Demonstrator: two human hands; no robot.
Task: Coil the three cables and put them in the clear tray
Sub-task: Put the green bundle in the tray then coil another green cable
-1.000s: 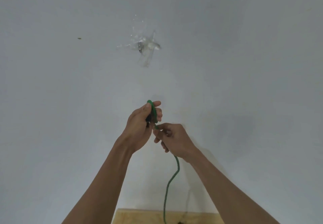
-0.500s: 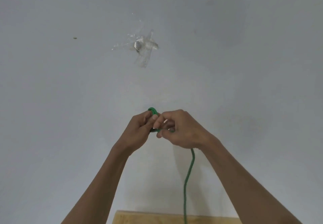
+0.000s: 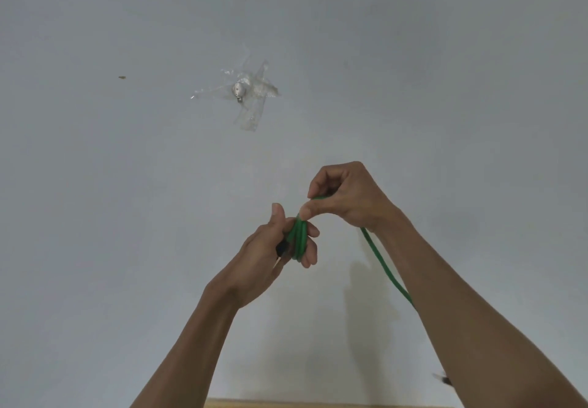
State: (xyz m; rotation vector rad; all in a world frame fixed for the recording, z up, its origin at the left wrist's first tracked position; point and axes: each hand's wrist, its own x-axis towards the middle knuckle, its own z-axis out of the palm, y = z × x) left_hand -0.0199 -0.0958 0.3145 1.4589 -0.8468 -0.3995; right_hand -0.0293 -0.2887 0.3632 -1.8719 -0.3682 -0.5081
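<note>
Loops of smooth green cable [image 3: 299,237] wrap left hand [image 3: 270,258]; right hand [image 3: 346,197] pinches it.

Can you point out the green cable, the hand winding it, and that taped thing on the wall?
green cable [image 3: 299,239]: head view, on the coiled loops.
right hand [image 3: 353,201]: head view, back of hand.
taped thing [image 3: 239,90]: head view, its silvery centre.

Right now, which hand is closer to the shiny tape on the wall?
Right. The right hand is below and right of the tape patch; the left hand is lower still.

two bare forearms, no sleeves or jewellery.
</note>
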